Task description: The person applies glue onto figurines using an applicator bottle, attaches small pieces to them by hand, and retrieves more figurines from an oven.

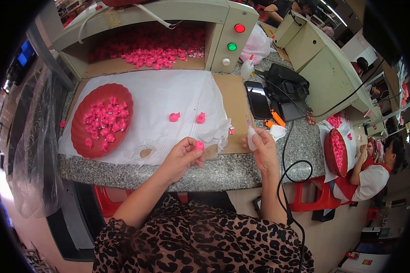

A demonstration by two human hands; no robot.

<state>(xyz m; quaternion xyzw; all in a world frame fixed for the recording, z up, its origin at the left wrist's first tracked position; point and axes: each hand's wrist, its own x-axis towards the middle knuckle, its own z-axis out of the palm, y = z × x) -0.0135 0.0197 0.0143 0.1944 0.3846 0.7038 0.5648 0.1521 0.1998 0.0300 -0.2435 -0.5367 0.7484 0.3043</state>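
Between the thumb and fingers of my left hand (183, 158) is a small pink plastic piece (199, 145), held above the near edge of the white paper (155, 91). My right hand (265, 152) grips a small white squeeze bottle (252, 138), its thin purple-based nozzle pointing up. Two loose pink figures, a left one (174, 117) and a right one (201, 118), lie on the paper beyond my left hand. To the left, a red scalloped plate (79, 132) carries a pile of similar pink pieces (107, 118).
Behind the paper, a machine housing (232, 27) with lit buttons shelters many pink pieces (155, 57). At right are a phone (257, 100), a black bag (284, 86), orange tools (277, 119), another bottle (247, 68) and a cable (284, 168). Farther right sits a co-worker (369, 177) by a red plate (332, 157).
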